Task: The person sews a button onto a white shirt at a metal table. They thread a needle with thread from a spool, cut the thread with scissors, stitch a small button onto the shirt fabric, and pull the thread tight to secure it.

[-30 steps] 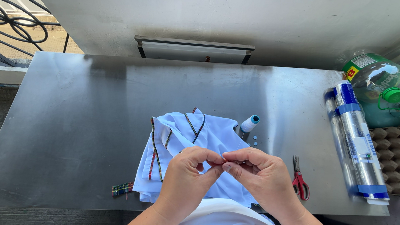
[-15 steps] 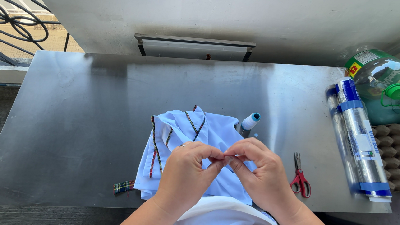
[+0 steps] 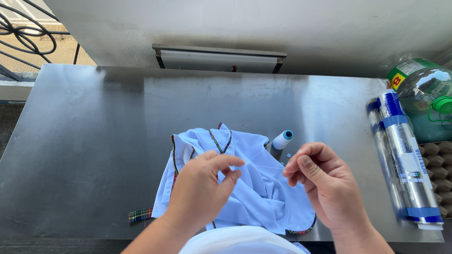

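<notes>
Evidently both hands pinch something too fine to see, left hand (image 3: 199,192) and right hand (image 3: 324,186) apart above the pale-blue tartan-trimmed cloth (image 3: 253,191) near the table's front; slack thread could tangle.

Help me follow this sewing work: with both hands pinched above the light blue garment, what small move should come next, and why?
Probably bring the two pinches together again. The left hand and right hand hover apart above the light blue garment, fingertips pinched as if on something fine, too thin to see. The thread spool stands just behind.
</notes>
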A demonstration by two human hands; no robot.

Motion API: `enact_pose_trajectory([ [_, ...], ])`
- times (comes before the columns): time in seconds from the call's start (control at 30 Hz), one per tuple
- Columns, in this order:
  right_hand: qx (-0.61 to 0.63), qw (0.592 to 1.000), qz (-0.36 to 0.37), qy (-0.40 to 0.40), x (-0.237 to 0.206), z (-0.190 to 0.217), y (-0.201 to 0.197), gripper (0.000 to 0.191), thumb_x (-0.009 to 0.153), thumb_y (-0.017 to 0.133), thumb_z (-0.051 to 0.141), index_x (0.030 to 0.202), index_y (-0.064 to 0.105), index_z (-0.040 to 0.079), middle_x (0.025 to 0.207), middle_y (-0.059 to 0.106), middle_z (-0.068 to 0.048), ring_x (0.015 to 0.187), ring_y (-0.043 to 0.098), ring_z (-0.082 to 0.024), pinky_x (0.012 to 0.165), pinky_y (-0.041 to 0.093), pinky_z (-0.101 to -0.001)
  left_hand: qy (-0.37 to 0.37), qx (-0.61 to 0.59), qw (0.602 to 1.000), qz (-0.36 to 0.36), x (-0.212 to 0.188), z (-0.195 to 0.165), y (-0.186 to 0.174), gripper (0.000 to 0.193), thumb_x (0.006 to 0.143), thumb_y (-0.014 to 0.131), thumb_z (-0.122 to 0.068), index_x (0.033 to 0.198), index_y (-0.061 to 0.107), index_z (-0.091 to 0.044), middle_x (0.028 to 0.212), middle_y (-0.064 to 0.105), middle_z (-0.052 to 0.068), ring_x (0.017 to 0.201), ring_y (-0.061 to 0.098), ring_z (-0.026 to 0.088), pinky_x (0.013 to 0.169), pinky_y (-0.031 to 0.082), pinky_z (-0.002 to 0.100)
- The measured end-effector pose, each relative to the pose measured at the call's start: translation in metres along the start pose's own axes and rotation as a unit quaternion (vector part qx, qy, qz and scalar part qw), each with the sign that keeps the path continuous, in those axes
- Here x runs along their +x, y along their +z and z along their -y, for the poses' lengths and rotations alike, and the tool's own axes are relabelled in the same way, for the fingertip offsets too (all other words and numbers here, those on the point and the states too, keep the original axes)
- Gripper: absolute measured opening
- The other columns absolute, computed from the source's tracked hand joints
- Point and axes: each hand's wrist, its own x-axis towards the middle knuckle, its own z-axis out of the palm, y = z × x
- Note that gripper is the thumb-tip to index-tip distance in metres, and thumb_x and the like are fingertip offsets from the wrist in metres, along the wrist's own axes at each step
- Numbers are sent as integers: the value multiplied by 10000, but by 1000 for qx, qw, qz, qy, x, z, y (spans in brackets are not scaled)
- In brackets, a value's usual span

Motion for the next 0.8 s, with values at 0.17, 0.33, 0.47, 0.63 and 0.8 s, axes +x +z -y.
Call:
enact_pose_trajectory([
  [0.17, -281, 956, -56, -66, 8, 0, -29, 71, 999, 620, 94, 1015, 672, 49, 864, 733, -58, 805, 676, -124, 754, 561, -281, 152, 88, 983, -48, 40, 10, -2, 108, 846, 720, -121, 936, 776, -135, 781, 670, 69, 771, 657, 289, 698, 503, 422],
  [0.33, -323, 936, -130, -50, 26, -14, -69, 73, 990, 627, 108, 1009, 673, 55, 864, 730, -42, 797, 672, -112, 728, 551, -274, 204, 169, 963, -41, 94, 11, 11, 94, 881, 694, -114, 931, 768, -143, 816, 658, 68, 836, 658, 289, 738, 495, 428],
  [0.47, -330, 931, -158, -3, 34, -41, -91, 98, 991, 627, 129, 1007, 687, 53, 874, 735, -37, 801, 657, -111, 709, 526, -280, 220, 224, 949, -25, 120, 8, 19, 104, 858, 701, -117, 931, 768, -150, 856, 665, 64, 851, 659, 275, 748, 492, 424],
  [0.63, -409, 889, -193, 69, 44, -65, -100, 123, 974, 621, 169, 1001, 700, 78, 893, 772, -10, 820, 685, -97, 704, 545, -288, 234, 254, 938, -29, 138, 5, 20, 113, 875, 688, -114, 933, 772, -161, 856, 669, 64, 858, 666, 274, 760, 496, 428],
  [0.8, -435, 878, -180, 88, 60, -76, -98, 135, 978, 615, 179, 1012, 700, 80, 896, 771, -15, 819, 688, -102, 703, 547, -290, 244, 245, 936, -59, 149, 6, 10, 92, 856, 710, -125, 918, 771, -154, 872, 669, 82, 851, 671, 291, 760, 506, 437],
])
